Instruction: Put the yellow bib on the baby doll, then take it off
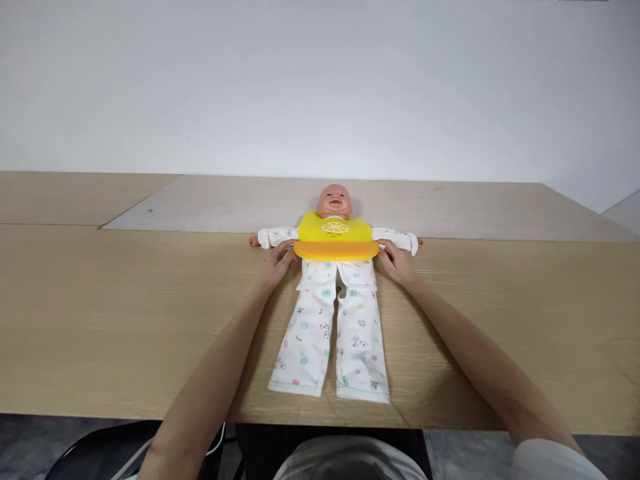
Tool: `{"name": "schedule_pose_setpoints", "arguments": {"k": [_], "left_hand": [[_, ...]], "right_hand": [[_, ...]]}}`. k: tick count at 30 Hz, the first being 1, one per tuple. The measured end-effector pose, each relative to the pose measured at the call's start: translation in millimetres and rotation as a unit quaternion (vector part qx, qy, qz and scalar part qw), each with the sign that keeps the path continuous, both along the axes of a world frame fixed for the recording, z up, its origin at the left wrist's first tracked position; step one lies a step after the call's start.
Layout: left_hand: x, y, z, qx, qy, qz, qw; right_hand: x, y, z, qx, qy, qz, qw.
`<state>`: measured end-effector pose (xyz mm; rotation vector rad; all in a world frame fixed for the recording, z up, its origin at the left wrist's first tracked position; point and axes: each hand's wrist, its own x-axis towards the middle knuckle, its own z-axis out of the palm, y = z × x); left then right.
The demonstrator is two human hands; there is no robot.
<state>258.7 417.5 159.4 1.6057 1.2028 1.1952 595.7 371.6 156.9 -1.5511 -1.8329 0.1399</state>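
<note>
A baby doll (335,200) lies on its back, arms spread, in white pyjamas (305,327) printed with small coloured figures. Over its chest is a yellow bib (336,233) with a white citrus-slice print and an orange catch pocket along the lower edge. My left hand (281,263) has its fingers closed at the left end of the pocket. At the opposite end, my right hand (397,262) grips the pocket's edge in the same way. The thumbs and fingertips are partly hidden. The bib's neck fastening is out of sight behind the doll's head.
The doll rests on a wooden table (150,313), with a paler board (475,207) along the back. Behind stands a white wall (320,87). A black chair (100,453) and a white cable show below the front edge at the left.
</note>
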Motion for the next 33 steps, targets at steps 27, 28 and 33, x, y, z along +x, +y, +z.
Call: {"name": "schedule_pose_setpoints", "arguments": {"k": [27,28,33], "left_hand": [[-6.2,-5.2,7.7,-0.068,-0.107,-0.011,0.992],[-6.7,-6.0,7.9,-0.065,-0.106,-0.018,0.992],[-8.5,-6.3,7.5,-0.045,-0.089,-0.038,0.994]], "right_hand": [[3.9,0.1,-1.0,0.008,0.027,0.041,0.999],[4.1,0.2,-1.0,0.007,0.031,0.045,0.998],[4.7,0.5,-0.1,-0.003,0.051,0.056,0.997]]}}
